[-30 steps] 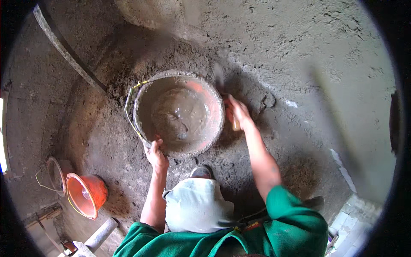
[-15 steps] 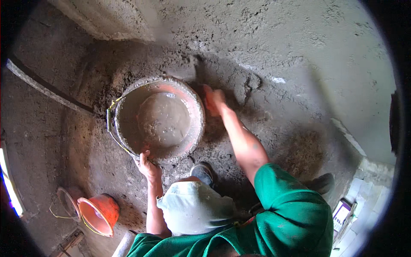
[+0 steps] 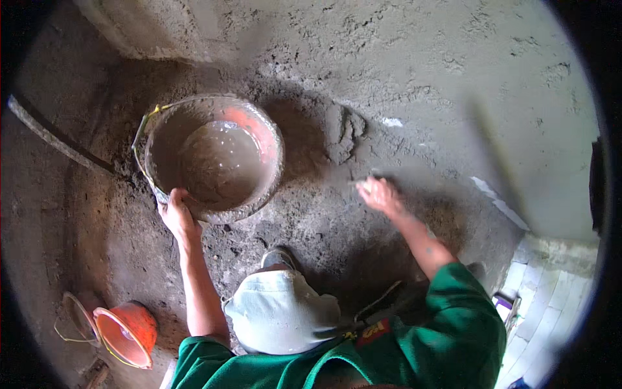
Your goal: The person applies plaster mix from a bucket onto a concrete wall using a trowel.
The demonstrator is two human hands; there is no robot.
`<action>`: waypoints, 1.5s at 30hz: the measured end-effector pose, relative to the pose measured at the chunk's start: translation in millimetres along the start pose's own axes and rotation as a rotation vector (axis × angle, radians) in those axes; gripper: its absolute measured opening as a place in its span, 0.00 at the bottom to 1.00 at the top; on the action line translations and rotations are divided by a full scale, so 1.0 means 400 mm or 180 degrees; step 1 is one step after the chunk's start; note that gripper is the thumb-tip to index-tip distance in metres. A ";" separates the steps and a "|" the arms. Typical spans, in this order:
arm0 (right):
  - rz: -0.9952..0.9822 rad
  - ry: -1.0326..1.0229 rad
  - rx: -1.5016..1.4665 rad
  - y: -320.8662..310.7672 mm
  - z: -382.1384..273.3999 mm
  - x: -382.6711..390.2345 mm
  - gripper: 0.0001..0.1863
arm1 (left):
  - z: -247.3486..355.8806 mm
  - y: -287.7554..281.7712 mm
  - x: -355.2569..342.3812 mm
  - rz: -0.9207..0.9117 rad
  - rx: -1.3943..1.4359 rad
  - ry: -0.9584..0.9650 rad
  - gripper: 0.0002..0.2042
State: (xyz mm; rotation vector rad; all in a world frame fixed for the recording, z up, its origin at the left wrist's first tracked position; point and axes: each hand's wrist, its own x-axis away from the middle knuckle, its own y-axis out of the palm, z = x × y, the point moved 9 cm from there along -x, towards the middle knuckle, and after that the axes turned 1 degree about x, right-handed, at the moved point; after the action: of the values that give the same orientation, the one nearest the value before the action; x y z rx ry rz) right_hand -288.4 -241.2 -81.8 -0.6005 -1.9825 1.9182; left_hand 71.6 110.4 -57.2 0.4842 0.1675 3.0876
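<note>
2 bkts [image 3: 146, 324] L of L hand [image 3: 177, 215]

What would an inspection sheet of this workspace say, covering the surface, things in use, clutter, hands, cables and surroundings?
Surface: rough, dirty grey-brown floor, with a clump of mortar-like material beyond the hands.
Things in use: large mortar bucket, reddish inside, partly filled with wet grey-brown mix; a motion-blurred tool, possibly a trowel.
Clutter: orange bucket and dull brown bucket, side by side at lower left.
Left hand: grips the mortar bucket's near rim.
Right hand: closed around the tool, apart from the bucket.
Cables: nothing seen for certain.
Surroundings: rough grey wall; long narrow strip at left; pale blocks or tiles at lower right.
</note>
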 end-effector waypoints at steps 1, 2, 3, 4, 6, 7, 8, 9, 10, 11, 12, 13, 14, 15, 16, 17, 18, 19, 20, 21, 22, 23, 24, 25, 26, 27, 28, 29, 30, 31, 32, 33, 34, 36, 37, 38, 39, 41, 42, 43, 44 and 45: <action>0.0899 -0.0358 0.0612 -0.043 -0.010 -0.032 0.18 | 0.003 0.010 -0.006 -0.0007 -0.0049 -0.0083 0.12; 0.1565 -0.0507 0.1137 -0.060 -0.007 -0.074 0.16 | 0.017 0.019 -0.009 -0.0008 -0.0042 -0.0008 0.12; 0.1016 0.0178 0.0718 -0.011 0.062 -0.143 0.18 | 0.020 0.033 -0.006 -0.0091 -0.0053 -0.0022 0.13; -0.0024 0.1095 -0.0073 0.078 0.151 -0.202 0.20 | 0.020 0.039 -0.003 -0.0078 -0.0105 -0.0097 0.14; -0.0272 0.1259 -0.0184 0.106 0.159 -0.250 0.22 | 0.050 0.062 0.007 -0.0226 0.0084 0.0216 0.13; -0.0371 0.1247 -0.0178 0.107 0.148 -0.257 0.22 | 0.044 0.054 0.013 -0.0137 -0.0021 0.0082 0.12; -0.0342 0.1364 -0.0202 0.091 0.143 -0.256 0.22 | 0.038 0.051 0.018 -0.0115 -0.0040 -0.0026 0.11; -0.0560 0.1631 -0.0165 0.084 0.143 -0.239 0.23 | 0.036 0.049 0.023 -0.0117 -0.0026 -0.0050 0.10; -0.0372 0.1479 -0.0231 0.045 0.116 -0.235 0.23 | 0.028 0.039 0.027 -0.0026 0.0006 -0.0146 0.08; -0.0345 0.1480 -0.0194 0.011 0.098 -0.223 0.23 | 0.035 0.041 0.030 -0.0135 0.0062 0.0002 0.08; -0.0148 0.1438 -0.0139 -0.038 0.082 -0.222 0.24 | 0.021 0.031 0.031 -0.0065 0.0037 -0.0123 0.07; -0.0178 0.1299 -0.0100 -0.074 0.061 -0.231 0.25 | 0.020 0.027 0.033 -0.0111 0.0038 -0.0040 0.07; -0.0262 0.1202 -0.0139 -0.105 0.043 -0.238 0.25 | 0.005 0.015 0.038 -0.0053 -0.0019 -0.0094 0.06; -0.0204 0.1089 -0.0139 -0.147 0.021 -0.250 0.23 | 0.008 0.008 0.037 -0.0071 -0.0067 0.0081 0.06; -0.0241 0.1061 -0.0101 -0.179 -0.001 -0.259 0.22 | -0.007 -0.008 0.044 0.0015 -0.0002 0.0059 0.05; -0.0057 0.0760 -0.0507 -0.226 -0.043 -0.276 0.21 | -0.021 -0.023 0.045 0.0056 -0.0142 -0.0006 0.06; 0.0046 0.0570 -0.0869 -0.266 -0.085 -0.289 0.19 | -0.039 -0.040 0.053 0.0143 -0.0316 -0.0086 0.07; 0.0078 0.0365 -0.0981 -0.302 -0.132 -0.302 0.18 | -0.045 -0.042 0.057 0.0048 -0.0118 -0.0012 0.07; 0.0157 0.0089 -0.1155 -0.337 -0.190 -0.317 0.16 | -0.055 -0.057 0.066 0.0100 -0.0008 -0.0015 0.07; -0.0123 0.0158 -0.1303 -0.337 -0.236 -0.336 0.16 | -0.071 -0.065 0.070 0.0124 -0.0086 -0.0135 0.06; -0.0376 0.0153 -0.1570 -0.336 -0.297 -0.345 0.16 | -0.071 -0.086 0.087 0.0164 0.0017 -0.0122 0.05; -0.1133 0.0829 -0.2259 -0.275 -0.339 -0.339 0.17 | -0.086 -0.104 0.096 0.0277 -0.0122 -0.0321 0.05; -0.2143 0.1417 -0.3045 -0.217 -0.408 -0.307 0.17 | -0.077 -0.122 0.112 0.0346 -0.0023 -0.0237 0.06; -0.2671 0.1458 -0.3547 -0.191 -0.500 -0.296 0.18 | -0.066 -0.126 0.125 0.0295 0.0193 -0.0094 0.08; -0.3104 0.1791 -0.3811 -0.165 -0.566 -0.278 0.18 | -0.064 -0.132 0.138 0.0310 0.0356 -0.0103 0.09; -0.3479 0.1511 -0.3858 -0.159 -0.633 -0.272 0.19 | -0.066 -0.139 0.149 0.0373 0.0417 -0.0171 0.10; -0.3794 0.1469 -0.3672 -0.151 -0.663 -0.259 0.20 | -0.072 -0.145 0.160 0.0425 0.0493 -0.0256 0.12; -0.3877 0.1277 -0.3694 -0.156 -0.683 -0.257 0.20 | -0.074 -0.151 0.165 0.0441 0.0567 -0.0329 0.13; -0.3973 0.1239 -0.3899 -0.168 -0.683 -0.253 0.20 | -0.049 -0.158 0.162 0.0427 0.0628 -0.0034 0.13; -0.3714 0.1189 -0.4313 -0.191 -0.663 -0.262 0.19 | -0.046 -0.172 0.159 0.0469 0.0493 -0.0055 0.13; -0.3508 0.1481 -0.4494 -0.204 -0.610 -0.262 0.19 | -0.054 -0.184 0.151 0.0477 0.0335 -0.0266 0.13; -0.3229 0.1275 -0.4880 -0.241 -0.563 -0.274 0.20 | -0.057 -0.200 0.145 0.0560 0.0633 -0.0366 0.13; -0.2784 0.1162 -0.4904 -0.270 -0.493 -0.285 0.20 | -0.045 -0.223 0.134 0.0435 0.0129 -0.0406 0.13; -0.2049 0.1448 -0.4792 -0.286 -0.349 -0.279 0.20 | -0.039 -0.271 0.117 0.0413 0.0352 -0.0724 0.11; -0.1878 0.1602 -0.4733 -0.276 -0.296 -0.273 0.20 | -0.024 -0.287 0.112 0.0389 0.0427 -0.0673 0.11; -0.1649 0.2115 -0.4512 -0.244 -0.236 -0.256 0.20 | -0.004 -0.297 0.106 0.0316 0.0649 -0.0509 0.13; -0.1422 0.2747 -0.4161 -0.204 -0.183 -0.235 0.19 | 0.013 -0.332 0.106 0.0471 0.0396 -0.0412 0.14; -0.1491 0.2581 -0.4192 -0.117 -0.210 -0.262 0.18 | 0.022 -0.374 0.123 0.0536 0.0495 -0.0418 0.15; -0.1561 0.2727 -0.4215 -0.060 -0.235 -0.281 0.17 | 0.030 -0.394 0.134 0.0532 0.0573 -0.0276 0.16; -0.1617 0.2479 -0.4489 -0.004 -0.299 -0.320 0.18 | 0.020 -0.427 0.148 0.0730 0.0550 -0.0374 0.16; -0.1687 0.2352 -0.4664 0.053 -0.366 -0.362 0.18 | 0.012 -0.458 0.162 0.0860 0.0581 -0.0390 0.16; -0.1970 0.1892 -0.4787 0.091 -0.447 -0.421 0.19 | -0.008 -0.492 0.177 0.1019 0.0401 -0.0636 0.15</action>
State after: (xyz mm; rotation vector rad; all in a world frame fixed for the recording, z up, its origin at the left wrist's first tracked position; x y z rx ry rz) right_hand -50.6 -171.1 -98.7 -0.5962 -2.3796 -0.3194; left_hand 2.0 307.8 -60.0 0.9038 0.3112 3.3190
